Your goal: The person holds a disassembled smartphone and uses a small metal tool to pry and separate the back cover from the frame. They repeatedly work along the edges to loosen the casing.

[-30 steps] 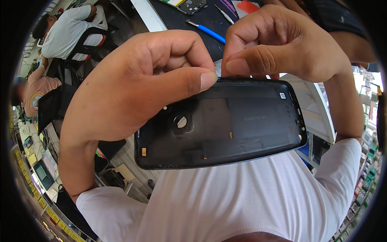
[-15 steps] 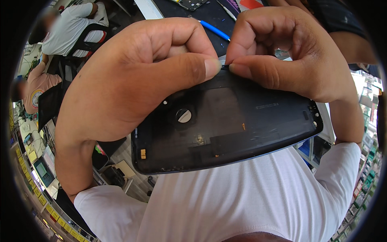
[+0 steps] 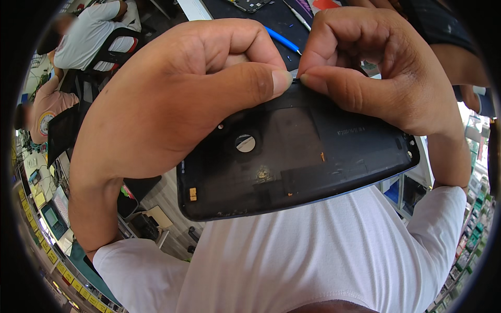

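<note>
A black phone back cover (image 3: 305,135) is held tilted in front of my chest, its inner side toward me. It has a round camera hole and small gold contacts. My left hand (image 3: 177,99) is closed, thumb and curled forefinger pinching the cover's far long edge near the middle. Right beside it, my right hand (image 3: 373,73) pinches the same edge, its thumb tip nearly touching the left thumb. A small dark bit shows between the two thumb tips; its kind cannot be made out. The fingertips behind the edge are hidden.
Beyond my hands, a dark work mat (image 3: 229,11) bears a blue-handled tool (image 3: 282,39), a slim white tool (image 3: 297,14) and a phone circuit board (image 3: 251,4). A person in white (image 3: 86,41) sits at far left. Another person's dark sleeve (image 3: 436,21) is at upper right.
The cover has shifted slightly right and upward and tipped a little. Both hands keep their pinch on its edge, the right one a touch farther right.
</note>
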A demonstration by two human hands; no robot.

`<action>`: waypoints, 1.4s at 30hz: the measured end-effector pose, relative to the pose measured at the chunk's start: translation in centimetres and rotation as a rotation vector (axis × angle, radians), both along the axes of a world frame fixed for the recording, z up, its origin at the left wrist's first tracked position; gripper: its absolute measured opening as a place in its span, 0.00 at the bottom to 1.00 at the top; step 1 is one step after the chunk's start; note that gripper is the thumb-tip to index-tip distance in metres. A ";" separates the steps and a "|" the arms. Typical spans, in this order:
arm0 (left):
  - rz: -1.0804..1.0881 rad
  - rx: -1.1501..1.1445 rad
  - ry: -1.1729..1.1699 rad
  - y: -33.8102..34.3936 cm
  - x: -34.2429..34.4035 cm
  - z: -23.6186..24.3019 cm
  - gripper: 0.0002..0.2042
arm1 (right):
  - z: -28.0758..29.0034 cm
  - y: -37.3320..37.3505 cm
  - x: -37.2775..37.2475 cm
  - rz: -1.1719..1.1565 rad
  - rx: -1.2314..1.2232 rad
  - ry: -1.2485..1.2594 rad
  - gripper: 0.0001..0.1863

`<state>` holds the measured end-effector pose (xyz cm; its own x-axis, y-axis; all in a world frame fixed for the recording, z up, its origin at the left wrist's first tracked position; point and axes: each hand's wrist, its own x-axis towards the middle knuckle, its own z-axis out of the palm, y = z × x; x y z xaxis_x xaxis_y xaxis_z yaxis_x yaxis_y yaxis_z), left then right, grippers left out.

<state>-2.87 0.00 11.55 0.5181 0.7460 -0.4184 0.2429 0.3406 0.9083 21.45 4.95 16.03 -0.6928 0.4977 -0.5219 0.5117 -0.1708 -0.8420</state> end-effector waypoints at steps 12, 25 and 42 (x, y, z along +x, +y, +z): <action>-0.007 0.062 0.011 0.4 0.2 -0.2 0.07 | -0.6 1.1 1.4 -0.005 0.088 0.022 0.09; 0.002 0.029 0.004 1.1 -0.5 -0.5 0.07 | -1.4 0.9 -0.9 0.009 0.180 0.051 0.08; -0.024 0.106 0.089 1.1 -0.2 -0.1 0.07 | -2.5 1.3 -0.9 0.007 0.299 0.087 0.07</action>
